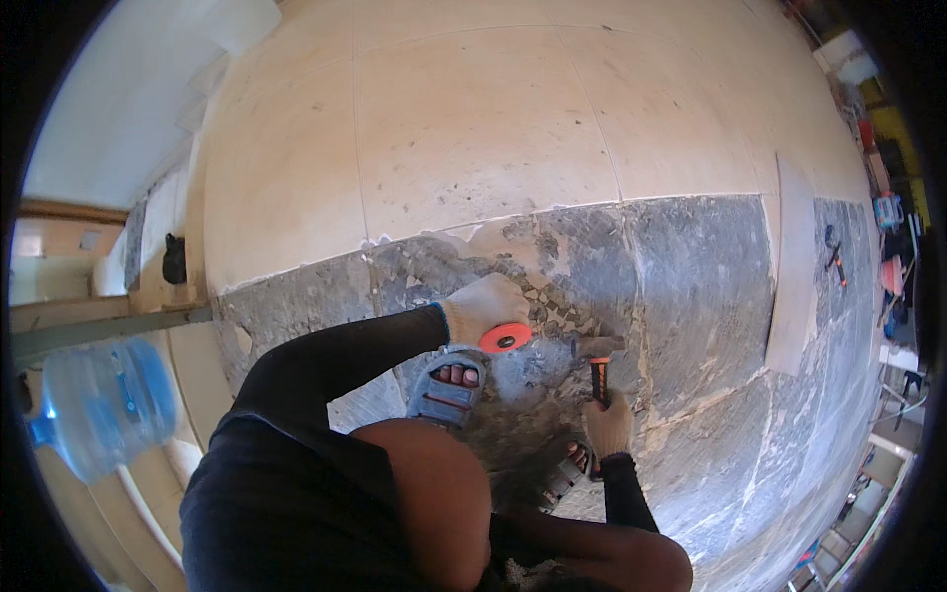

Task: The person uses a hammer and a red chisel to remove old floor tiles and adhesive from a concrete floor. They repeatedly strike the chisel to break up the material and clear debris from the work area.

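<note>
In a white knit glove, my left hand [484,307] grips a tool topped by a round orange-red guard [506,338] with a dark metal end in its middle. It looks like a chisel with a hand guard, but its shaft is hidden under the hand. My right hand [610,425], gloved too, holds a hammer [600,374] by its black-and-orange handle. The blurred hammer head lies right of the guard, apart from it. Broken chips [566,314] and rough patches cover the grey floor surface [695,296] around both hands. My sandalled feet are close below them.
Beige tiles [473,126] border the grey floor ahead. A long pale board [792,274] lies at right, with another orange-and-black-handled tool [837,265] beyond it. A blue water jug [111,407] is at left, beside a black object [174,259]. Assorted clutter lines the far right.
</note>
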Demonstrator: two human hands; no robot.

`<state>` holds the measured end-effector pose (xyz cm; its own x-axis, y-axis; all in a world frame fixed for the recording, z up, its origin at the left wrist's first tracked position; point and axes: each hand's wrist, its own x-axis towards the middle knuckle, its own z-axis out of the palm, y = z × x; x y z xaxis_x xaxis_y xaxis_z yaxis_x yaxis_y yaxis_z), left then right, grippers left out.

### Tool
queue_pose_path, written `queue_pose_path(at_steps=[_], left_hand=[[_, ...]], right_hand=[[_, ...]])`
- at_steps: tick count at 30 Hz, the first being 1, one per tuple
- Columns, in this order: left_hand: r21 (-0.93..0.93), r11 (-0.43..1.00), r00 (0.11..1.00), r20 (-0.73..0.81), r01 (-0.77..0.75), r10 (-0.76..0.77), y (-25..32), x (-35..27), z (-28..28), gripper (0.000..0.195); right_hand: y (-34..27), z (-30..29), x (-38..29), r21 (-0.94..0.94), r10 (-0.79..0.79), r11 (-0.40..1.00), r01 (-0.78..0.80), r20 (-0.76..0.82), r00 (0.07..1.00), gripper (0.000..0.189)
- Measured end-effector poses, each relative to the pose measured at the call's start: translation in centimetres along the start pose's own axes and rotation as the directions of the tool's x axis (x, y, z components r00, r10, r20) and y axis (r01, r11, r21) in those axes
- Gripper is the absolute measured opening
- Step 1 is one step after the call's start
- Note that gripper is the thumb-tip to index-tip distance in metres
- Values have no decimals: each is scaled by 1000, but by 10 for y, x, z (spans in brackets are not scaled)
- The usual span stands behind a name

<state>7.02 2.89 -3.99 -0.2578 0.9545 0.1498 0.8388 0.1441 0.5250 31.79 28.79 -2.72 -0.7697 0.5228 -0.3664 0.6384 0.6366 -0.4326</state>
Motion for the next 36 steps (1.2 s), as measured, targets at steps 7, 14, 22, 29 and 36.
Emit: queue_pose_path(at_steps=[7,14,22,29,36], left_hand=[[33,999,999,40,11,-13,1,-16,-3,19],[0,999,998,58,-33,33,-12,-18,4,21],[39,995,991,102,-93,89,-13,-16,-6,17],[-20,996,996,43,-82,83,-20,-14,1,15],[-9,996,984,153,-87,87,-19,-16,7,15]], right_hand=[[-17,-32,20,-181,63,983,-43,107,992,41],[-67,-46,10,6,-472,870,493,296,830,32],[-126,-45,30,30,-666,471,882,668,333,27],[-142,-37,46,-73,-590,533,843,682,432,20],[-132,-38,45,-81,-604,597,798,610,513,19]])
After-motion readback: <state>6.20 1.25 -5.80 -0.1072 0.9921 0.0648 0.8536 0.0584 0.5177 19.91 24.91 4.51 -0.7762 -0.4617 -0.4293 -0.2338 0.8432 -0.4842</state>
